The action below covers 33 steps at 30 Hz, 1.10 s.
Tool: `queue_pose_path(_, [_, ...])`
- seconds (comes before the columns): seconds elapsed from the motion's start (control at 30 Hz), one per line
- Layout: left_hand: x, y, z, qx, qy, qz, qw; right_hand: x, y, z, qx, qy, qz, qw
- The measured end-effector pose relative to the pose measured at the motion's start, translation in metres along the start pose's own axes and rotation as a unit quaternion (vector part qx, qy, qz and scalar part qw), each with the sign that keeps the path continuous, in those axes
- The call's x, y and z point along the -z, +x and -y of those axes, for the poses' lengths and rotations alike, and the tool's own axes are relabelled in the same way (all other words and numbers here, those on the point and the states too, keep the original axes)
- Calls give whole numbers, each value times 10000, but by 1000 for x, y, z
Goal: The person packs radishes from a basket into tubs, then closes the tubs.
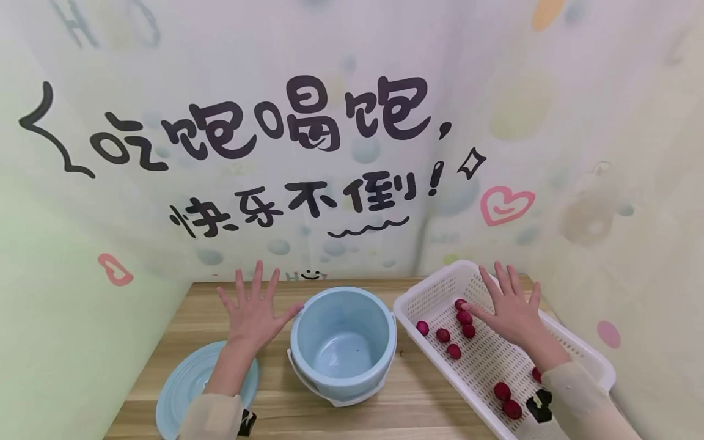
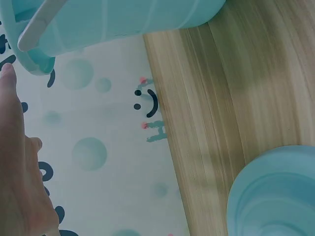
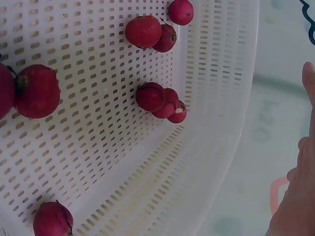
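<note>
My left hand [image 1: 254,315] is held up with its fingers spread and holds nothing. It is between a light blue bucket [image 1: 343,384] and a round blue lid [image 1: 181,379], its thumb overlapping the bucket's rim in the head view. Inside, the bucket looks bare, and its pale handle [image 1: 352,401] hangs down at the front. On the other side, my right hand [image 1: 514,311], also spread and holding nothing, hovers over a white perforated plastic basket [image 1: 484,366]. Several round red radishes [image 3: 38,91] lie scattered on the basket's floor, some clustered at its far end.
A wood-grain table [image 1: 418,403] carries the bucket, lid and basket. Behind it hangs a pale printed backdrop [image 1: 352,256] with large black writing, and similar pale walls close in both sides. The basket's right edge runs close to the right wall [image 1: 649,293].
</note>
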<state>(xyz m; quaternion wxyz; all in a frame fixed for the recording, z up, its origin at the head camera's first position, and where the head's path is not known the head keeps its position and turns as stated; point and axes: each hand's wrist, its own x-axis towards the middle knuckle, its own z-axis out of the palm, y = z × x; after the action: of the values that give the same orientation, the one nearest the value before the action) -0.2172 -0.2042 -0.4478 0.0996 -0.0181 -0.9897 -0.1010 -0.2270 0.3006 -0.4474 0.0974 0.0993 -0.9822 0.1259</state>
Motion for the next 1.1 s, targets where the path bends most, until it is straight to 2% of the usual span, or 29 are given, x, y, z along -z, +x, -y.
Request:
queue_pose_path(0.33, [-4, -10, -4, -194, 52, -325, 9993, -13, -2, -5, -39, 267, 109, 9996])
queue_pose_path(0.53, [-10, -19, -6, -256, -130, -355, 9990, -21, -4, -7, -45, 400, 140, 9991])
queue_pose_path(0.63, [-13, -25, -6, -388, -395, -469, 9974, -25, -5, -9, -63, 464, 189, 9987])
queue_pose_path(0.83, [-16, -39, -8, -759, -984, -806, 9890, -30, -5, -10, -52, 586, 239, 9980])
queue_pose_path(0.97, [-17, -47, -12, -952, -1399, -893, 9815, -32, -4, -11, -60, 728, 235, 9970])
queue_pose_path(1.1, [-18, -53, -16, -1140, -1789, -1019, 9719, -37, -3, -13, -56, 1269, 374, 9912])
